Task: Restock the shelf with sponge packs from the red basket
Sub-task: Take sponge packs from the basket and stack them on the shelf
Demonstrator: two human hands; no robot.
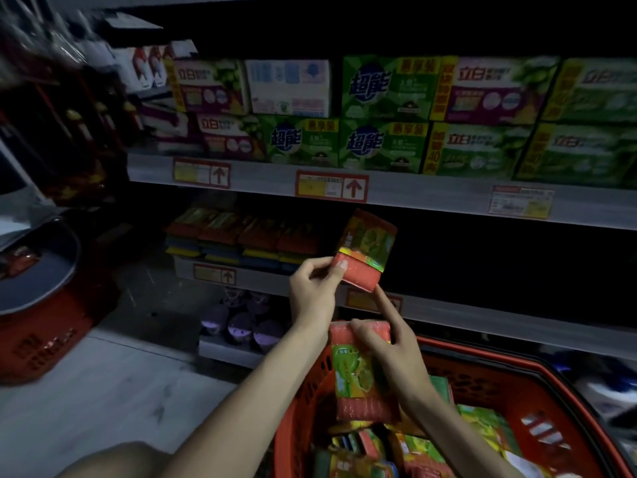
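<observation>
Item one: your left hand pinches the lower corner of a sponge pack, raised before the dim middle shelf. Your right hand grips the top of a second sponge pack above the red basket, its forefinger stretched up to touch the raised pack's bottom edge. Handling, judged by look: light, soft, squashy, in slick film, so hold it across the sponge body, not by the wrapper. Containers: the basket holds many more packs, loosely heaped; the shelf holds stacked packs at left, and the space beside them is too dark to read.
</observation>
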